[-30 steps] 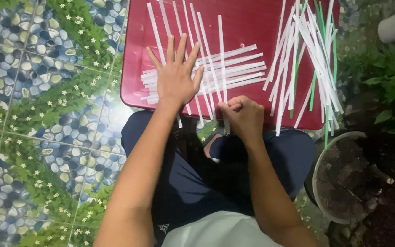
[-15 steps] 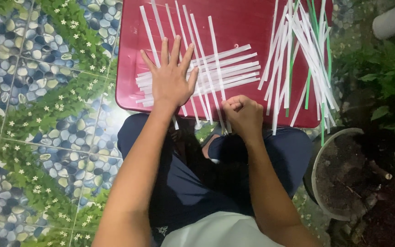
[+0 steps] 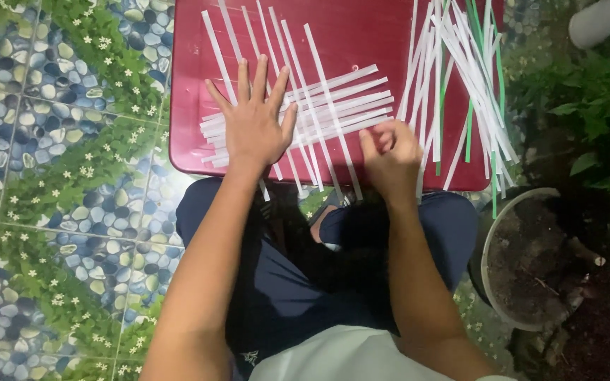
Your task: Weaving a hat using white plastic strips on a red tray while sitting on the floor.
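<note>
Several white paper strips [image 3: 298, 113] lie crossed in a partial weave on the red plastic stool top [image 3: 361, 35]. One set runs roughly left to right, long axes tilted slightly upward toward the right; the other set runs from the far edge toward the person, leaning to the right as it comes near, with its near ends overhanging the front rim.

Left hand [image 3: 254, 127]: flat, fingers spread wide, palm down on the left part of the weave, pinning the crossing strips. It holds nothing; it presses.

Right hand [image 3: 392, 152]: fingers curled, narrow, at the right ends of the horizontal strips near the front edge. It appears to pinch a strip end, but I cannot tell which strip or whether it is actually gripped.

Judgement on doing this step well: keep the left palm's pressure even so the laid strips do not fan out; work one strip at a time at the right end; keep each horizontal strip snug against its neighbour and parallel to it, since the gaps already look uneven.

A loose pile of spare strips [image 3: 453, 77], white with a few green ones, lies along the stool's right side, long axes mostly far-to-near. Beyond the stool are the patterned tile floor [image 3: 58, 176], a soil-filled pot [image 3: 531, 261] at right, and leafy plants [image 3: 594, 113].
</note>
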